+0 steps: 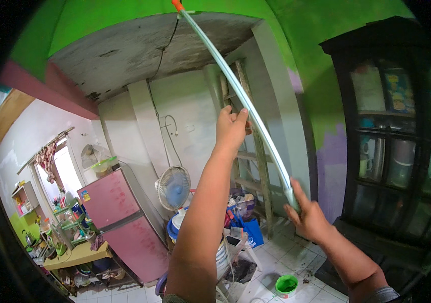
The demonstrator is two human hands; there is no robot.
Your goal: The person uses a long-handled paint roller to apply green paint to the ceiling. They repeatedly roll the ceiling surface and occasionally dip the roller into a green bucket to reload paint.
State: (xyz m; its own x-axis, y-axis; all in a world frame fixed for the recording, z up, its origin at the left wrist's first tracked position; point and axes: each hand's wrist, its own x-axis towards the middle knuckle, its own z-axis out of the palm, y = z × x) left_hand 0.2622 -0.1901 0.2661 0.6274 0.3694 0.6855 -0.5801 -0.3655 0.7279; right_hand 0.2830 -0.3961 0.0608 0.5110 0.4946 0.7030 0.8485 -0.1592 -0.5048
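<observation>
A long, pale, shiny pole (241, 88) slants across the middle of the view. Its orange upper end (177, 5) reaches the top edge, in front of the green-painted wall, and whatever lies beyond is out of view. My right hand (308, 214) is closed round the lower end. Farther up, my left hand (232, 129) is raised right beside the pole, fingers loosely bent and apart; whether it touches the pole is unclear. Down on the tiled floor stands a small bucket (286, 286) with bright green paint in and on it.
A wooden ladder (248, 184) leans behind the pole. At right stands a dark glass-fronted cabinet (354, 202). Left of my arm are a fan (173, 188) and a pink refrigerator (108, 204). A blue bag (252, 232) and a white stool (251, 254) stand low in the middle.
</observation>
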